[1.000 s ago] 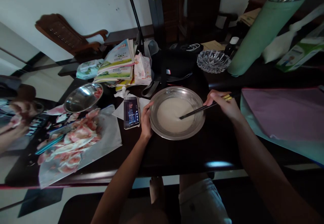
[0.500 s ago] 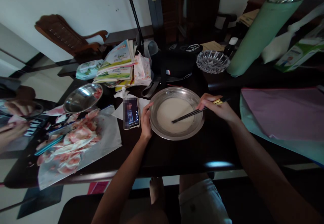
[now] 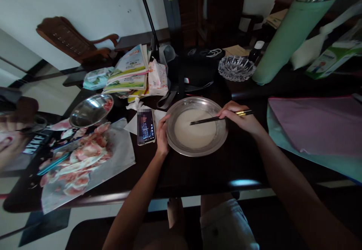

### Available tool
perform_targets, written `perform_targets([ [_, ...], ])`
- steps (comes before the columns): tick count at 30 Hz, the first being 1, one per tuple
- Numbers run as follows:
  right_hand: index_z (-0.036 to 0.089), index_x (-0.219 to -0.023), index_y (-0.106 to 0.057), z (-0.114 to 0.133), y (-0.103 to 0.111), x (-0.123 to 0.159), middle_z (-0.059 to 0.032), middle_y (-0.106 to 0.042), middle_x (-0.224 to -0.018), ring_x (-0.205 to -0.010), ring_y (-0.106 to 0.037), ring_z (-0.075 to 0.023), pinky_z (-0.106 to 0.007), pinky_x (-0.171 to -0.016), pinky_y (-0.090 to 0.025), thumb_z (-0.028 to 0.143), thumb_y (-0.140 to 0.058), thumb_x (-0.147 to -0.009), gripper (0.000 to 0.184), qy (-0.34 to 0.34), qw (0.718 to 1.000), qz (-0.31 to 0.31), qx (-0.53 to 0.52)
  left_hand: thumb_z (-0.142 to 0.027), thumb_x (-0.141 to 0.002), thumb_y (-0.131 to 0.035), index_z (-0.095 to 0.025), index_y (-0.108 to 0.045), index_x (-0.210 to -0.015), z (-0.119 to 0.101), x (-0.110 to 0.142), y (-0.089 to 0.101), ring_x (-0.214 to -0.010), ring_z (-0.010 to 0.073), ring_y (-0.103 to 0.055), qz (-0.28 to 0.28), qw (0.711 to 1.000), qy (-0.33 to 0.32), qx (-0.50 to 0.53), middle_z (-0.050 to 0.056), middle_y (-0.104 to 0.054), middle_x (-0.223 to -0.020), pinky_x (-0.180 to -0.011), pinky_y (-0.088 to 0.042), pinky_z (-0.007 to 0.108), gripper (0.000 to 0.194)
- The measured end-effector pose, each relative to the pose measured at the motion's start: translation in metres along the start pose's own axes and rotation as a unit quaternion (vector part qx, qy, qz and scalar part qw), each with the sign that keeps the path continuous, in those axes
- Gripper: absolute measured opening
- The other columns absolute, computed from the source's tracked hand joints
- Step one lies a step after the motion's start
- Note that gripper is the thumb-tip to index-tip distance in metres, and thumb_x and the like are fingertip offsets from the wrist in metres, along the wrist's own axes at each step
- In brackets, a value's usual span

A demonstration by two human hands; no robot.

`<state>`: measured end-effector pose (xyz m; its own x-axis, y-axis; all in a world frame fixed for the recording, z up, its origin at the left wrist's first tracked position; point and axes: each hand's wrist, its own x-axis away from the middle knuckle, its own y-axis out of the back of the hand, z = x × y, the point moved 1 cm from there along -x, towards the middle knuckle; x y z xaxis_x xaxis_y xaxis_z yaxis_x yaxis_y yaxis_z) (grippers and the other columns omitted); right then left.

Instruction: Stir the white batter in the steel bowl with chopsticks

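The right hand (image 3: 237, 116), right of centre in the frame, is closed around a pair of dark chopsticks (image 3: 206, 121) with gold bands near their upper ends; the tips point left and meet the pale liquid (image 3: 195, 135) in the middle of the frame, though how deep they go cannot be told; the left hand (image 3: 163, 135), left of centre, is half curled against the left edge of the metal bowl (image 3: 198, 152) that contains this liquid, with its fingers along the outer side; the bowl sits in the centre of the frame on a dark tabletop (image 3: 203, 174); just left of the left hand lies a lit phone (image 3: 147, 127) on white paper (image 3: 131, 126); farther out, at lower left, pinkish peelings (image 3: 87, 154) and a blue-handled tool (image 3: 53, 164) lie on a clear plastic sheet (image 3: 120, 163), with a shiny bowl (image 3: 85, 116) above them; at the left edge are another person's hands (image 3: 13, 140), blurred; a glass dish (image 3: 236, 69) and a tall green flask (image 3: 294, 42) stand at upper right; a pink and green folder (image 3: 316, 125) lies at the right edge.
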<state>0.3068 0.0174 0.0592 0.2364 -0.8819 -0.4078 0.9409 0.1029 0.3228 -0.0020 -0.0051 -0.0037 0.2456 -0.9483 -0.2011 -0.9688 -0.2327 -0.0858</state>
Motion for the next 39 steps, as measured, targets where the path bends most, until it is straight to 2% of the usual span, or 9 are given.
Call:
perform_targets([
  [2,0.028,-0.066,-0.076,-0.0013,0.0051,0.0005,-0.0032,-0.075,-0.072,-0.077,-0.068,-0.0226,-0.041,-0.080,-0.052,0.060,-0.065,-0.092,0.042,-0.013,0.998,-0.052,-0.016,-0.056,-0.087,-0.063,-0.022,-0.073,-0.113,0.0017,-0.0001,0.0004,-0.114,0.0263,-0.065,0.003,1.000,0.004,0.004,0.007,-0.072,-0.121,-0.102,-0.050,0.039,0.044],
  [4,0.027,-0.061,-0.073,-0.0013,0.0082,0.0015,-0.0029,-0.071,-0.066,-0.071,-0.068,-0.0216,-0.040,-0.077,-0.052,0.061,-0.064,-0.092,0.047,-0.027,0.997,-0.063,-0.045,-0.058,-0.087,-0.063,-0.023,-0.072,-0.114,0.0030,-0.0003,0.0007,-0.115,0.0260,-0.065,0.006,1.000,0.006,0.010,0.007,-0.072,-0.123,-0.103,-0.050,0.039,0.046],
  [9,0.027,-0.070,-0.078,0.0015,0.0007,0.0017,-0.0046,-0.076,-0.078,-0.080,-0.070,-0.0222,-0.038,-0.077,-0.053,0.059,-0.065,-0.092,0.041,-0.018,0.998,0.046,-0.038,-0.054,-0.087,-0.063,-0.022,-0.073,-0.113,0.0022,-0.0005,0.0002,-0.117,0.0261,-0.064,-0.002,1.000,0.007,0.009,0.007,-0.072,-0.121,-0.103,-0.050,0.038,0.043],
  [15,0.026,-0.064,-0.075,0.0001,0.0063,0.0015,-0.0034,-0.073,-0.070,-0.072,-0.069,-0.0204,-0.038,-0.077,-0.053,0.059,-0.064,-0.093,0.045,-0.028,0.998,-0.037,-0.049,-0.054,-0.089,-0.061,-0.022,-0.073,-0.115,0.0034,-0.0003,0.0014,-0.117,0.0263,-0.064,0.003,1.000,0.011,0.000,0.007,-0.072,-0.123,-0.104,-0.049,0.039,0.043],
  [21,0.027,-0.074,-0.079,0.0026,0.0001,0.0008,-0.0043,-0.078,-0.081,-0.083,-0.070,-0.0222,-0.038,-0.078,-0.053,0.057,-0.066,-0.092,0.037,-0.001,0.999,0.050,-0.015,-0.057,-0.088,-0.062,-0.022,-0.073,-0.115,0.0042,-0.0008,0.0017,-0.115,0.0260,-0.065,0.002,1.000,-0.001,0.000,0.007,-0.072,-0.121,-0.103,-0.050,0.039,0.045],
  [26,0.026,-0.065,-0.075,0.0014,0.0066,0.0009,-0.0031,-0.074,-0.070,-0.074,-0.069,-0.0214,-0.038,-0.077,-0.052,0.058,-0.064,-0.093,0.044,-0.017,0.998,-0.044,-0.033,-0.055,-0.089,-0.061,-0.022,-0.073,-0.115,0.0023,-0.0006,0.0010,-0.114,0.0265,-0.066,0.004,1.000,0.005,0.001,0.007,-0.073,-0.119,-0.102,-0.051,0.040,0.043],
  [32,0.026,-0.073,-0.079,0.0041,-0.0017,0.0013,-0.0053,-0.078,-0.080,-0.081,-0.070,-0.0222,-0.038,-0.077,-0.052,0.056,-0.066,-0.093,0.038,-0.007,0.998,0.059,-0.034,-0.057,-0.088,-0.062,-0.023,-0.073,-0.115,0.0048,-0.0014,0.0023,-0.117,0.0254,-0.064,0.008,1.000,0.005,0.006,0.007,-0.072,-0.122,-0.104,-0.049,0.038,0.044],
  [37,0.026,-0.064,-0.075,0.0022,0.0049,0.0013,-0.0038,-0.073,-0.069,-0.073,-0.067,-0.0214,-0.039,-0.077,-0.052,0.061,-0.064,-0.092,0.046,-0.022,0.998,-0.031,-0.046,-0.055,-0.087,-0.063,-0.023,-0.072,-0.115,0.0043,-0.0009,0.0013,-0.110,0.0246,-0.066,0.011,1.000,0.021,0.020,0.006,-0.072,-0.118,-0.099,-0.052,0.037,0.043],
  [39,0.026,-0.062,-0.074,0.0031,0.0046,0.0015,-0.0040,-0.072,-0.068,-0.071,-0.066,-0.0212,-0.039,-0.075,-0.052,0.061,-0.063,-0.093,0.048,-0.022,0.998,-0.008,-0.058,-0.055,-0.088,-0.063,-0.023,-0.072,-0.115,0.0037,-0.0005,0.0008,-0.109,0.0247,-0.066,0.008,1.000,0.021,0.017,0.006,-0.072,-0.117,-0.097,-0.052,0.037,0.042],
])
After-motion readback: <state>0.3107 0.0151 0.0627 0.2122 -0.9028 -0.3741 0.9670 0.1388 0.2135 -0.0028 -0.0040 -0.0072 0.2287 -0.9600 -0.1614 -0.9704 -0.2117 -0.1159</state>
